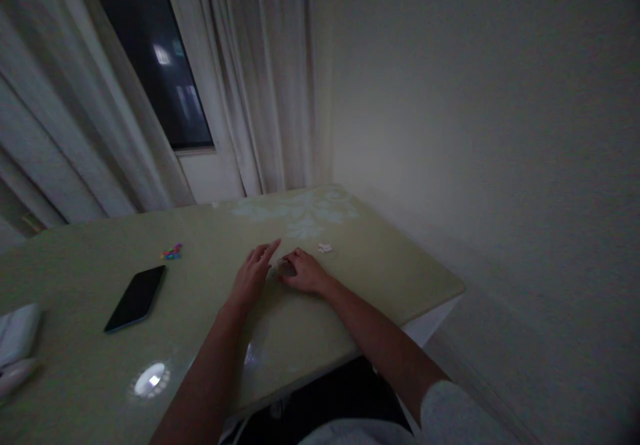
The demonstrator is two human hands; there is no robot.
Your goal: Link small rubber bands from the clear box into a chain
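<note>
My right hand [307, 273] is curled round a small, roundish, greyish object [285, 268] on the table; its kind is too dim and small to make out. Just to the left of it, my left hand [253, 275] rests with fingers stretched out and apart, holding nothing that shows. A bit of something greenish [271, 273] lies between the two hands, partly hidden. Beyond my right hand is a little cluster of white pieces [325, 248].
A glossy pale table [210, 231] carries a small heap of colourful pieces [171, 252] and a dark phone or tablet [136, 298] on the left. At the far left edge sits a white packet-like item [20, 331]. Curtains [265, 85] and a wall [450, 98] border the table.
</note>
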